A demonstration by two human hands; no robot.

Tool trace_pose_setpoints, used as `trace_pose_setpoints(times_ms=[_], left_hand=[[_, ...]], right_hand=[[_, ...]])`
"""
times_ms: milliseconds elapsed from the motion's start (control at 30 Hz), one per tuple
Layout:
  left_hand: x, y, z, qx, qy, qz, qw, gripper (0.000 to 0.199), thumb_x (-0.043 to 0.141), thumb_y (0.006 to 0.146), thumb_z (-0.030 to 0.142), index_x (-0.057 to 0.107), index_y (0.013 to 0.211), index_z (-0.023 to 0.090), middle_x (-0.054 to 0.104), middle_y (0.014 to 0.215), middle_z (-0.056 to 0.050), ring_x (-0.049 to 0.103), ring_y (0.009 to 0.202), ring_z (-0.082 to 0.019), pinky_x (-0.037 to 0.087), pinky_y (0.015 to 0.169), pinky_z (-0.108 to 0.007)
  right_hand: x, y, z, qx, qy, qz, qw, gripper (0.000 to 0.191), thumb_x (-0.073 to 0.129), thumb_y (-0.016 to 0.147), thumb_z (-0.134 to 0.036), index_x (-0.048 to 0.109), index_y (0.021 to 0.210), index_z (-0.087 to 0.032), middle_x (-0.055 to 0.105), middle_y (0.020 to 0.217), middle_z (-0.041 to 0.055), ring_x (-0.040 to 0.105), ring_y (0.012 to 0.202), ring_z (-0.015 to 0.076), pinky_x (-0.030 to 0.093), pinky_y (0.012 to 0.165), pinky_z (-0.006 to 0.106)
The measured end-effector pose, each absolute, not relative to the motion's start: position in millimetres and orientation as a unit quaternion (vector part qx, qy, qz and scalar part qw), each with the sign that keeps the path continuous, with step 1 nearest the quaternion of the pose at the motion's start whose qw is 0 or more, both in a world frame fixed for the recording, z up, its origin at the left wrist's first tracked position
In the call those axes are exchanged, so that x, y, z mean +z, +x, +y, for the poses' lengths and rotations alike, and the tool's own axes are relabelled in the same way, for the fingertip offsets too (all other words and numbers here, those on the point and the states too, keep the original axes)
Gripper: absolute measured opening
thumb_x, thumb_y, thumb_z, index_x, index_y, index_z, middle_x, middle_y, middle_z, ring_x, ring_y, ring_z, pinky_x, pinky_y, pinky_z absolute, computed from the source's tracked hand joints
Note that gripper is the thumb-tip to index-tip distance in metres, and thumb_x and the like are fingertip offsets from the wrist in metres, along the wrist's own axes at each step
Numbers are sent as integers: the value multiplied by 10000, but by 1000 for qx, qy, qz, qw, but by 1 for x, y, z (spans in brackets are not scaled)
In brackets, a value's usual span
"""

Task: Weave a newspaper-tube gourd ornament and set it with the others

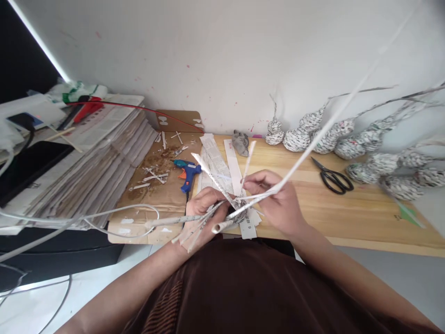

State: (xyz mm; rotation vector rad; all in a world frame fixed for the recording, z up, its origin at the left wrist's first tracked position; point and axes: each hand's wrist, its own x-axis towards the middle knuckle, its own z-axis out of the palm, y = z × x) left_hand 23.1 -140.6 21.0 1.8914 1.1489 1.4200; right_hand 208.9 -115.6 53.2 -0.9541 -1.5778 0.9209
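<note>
I see the left hand (pixel 203 204) gripping a cluster of rolled newspaper tubes (pixel 219 185) below the frame's centre; the right hand (pixel 280 202), fingers narrowed, holds a long white paper tube (pixel 313 145) slanting toward the upper right.

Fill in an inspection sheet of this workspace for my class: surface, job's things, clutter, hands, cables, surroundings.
Surface: wooden tabletop, with cardboard at the left.
Job's things: rolled paper tubes, long white tube, narrow paper strip; blue glue gun and black scissors lie unheld.
Clutter: paper scraps on the cardboard; stacked newspapers farther left.
Hands: left hand grips the rolled tubes; right hand appears to pinch the strip, the long tube crossing over it.
Cables: white cable loops over the cardboard; red cord behind.
Surroundings: white wall with red spots; woven paper shapes near it.
</note>
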Motion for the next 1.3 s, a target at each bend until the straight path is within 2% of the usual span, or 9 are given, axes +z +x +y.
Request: trace_pose_setpoints(times_ms=[167,433,567,700,833,967,1133,1233,1300], left_hand=[[13,22,-139,529,714,400,223,194,666,851,59,762,936,205,741,929,-43,701,856,-154,557,804,-273],[15,23,-135,531,707,429,184,121,668,861,98,750,879,186,710,840,-29,686,749,-130,562,728,-253],[15,24,-135,524,715,432,165,123,665,863,102,750,862,191,690,814,-25,666,724,-121,543,686,-237],[15,26,-136,516,711,445,176,123,670,862,109,758,869,194,693,821,-35,667,737,-131,547,701,-250],[18,27,-137,509,717,442,180,128,665,864,107,757,875,195,686,808,-30,663,715,-124,544,684,-239],[20,26,-136,503,720,441,183,113,662,872,126,757,884,185,677,789,-32,653,682,-122,540,663,-240],[20,24,-136,496,720,451,181,116,667,868,137,771,864,188,699,797,-43,670,700,-136,545,669,-245],[21,24,-137,489,724,450,185,143,659,871,129,784,877,199,713,823,-54,681,736,-147,550,681,-247],[21,24,-137,485,727,449,187,155,657,872,124,787,884,206,717,835,-56,686,752,-153,556,695,-253]], right_hand=[[49,213,-120,380,-410,-716,417,95,646,906,-201,704,981,-202,769,913,46,731,815,185,579,725,300],[45,217,-135,307,-444,-714,445,149,741,850,-243,690,986,-209,757,911,44,723,845,193,566,763,304],[48,220,-140,279,-484,-705,436,217,818,794,-384,701,777,-202,715,721,24,652,642,167,487,590,272],[50,222,-149,338,-477,-734,346,448,701,884,-490,613,557,-197,595,529,9,519,500,130,356,490,262],[45,223,-156,532,-381,-666,358,532,613,889,-666,647,644,-195,599,574,10,518,508,137,372,463,262],[44,222,-157,557,-350,-617,431,588,638,820,-751,670,652,-189,551,553,-2,488,489,135,377,442,275],[51,224,-155,404,-328,-629,578,431,581,937,-635,758,1006,-248,678,674,21,515,482,143,425,448,288],[54,227,-154,236,-420,-713,510,358,584,998,-382,649,1330,-264,714,732,10,579,541,150,479,541,291],[56,230,-155,112,-460,-778,412,340,589,979,-264,676,1306,-239,725,731,19,637,614,169,489,611,300]])
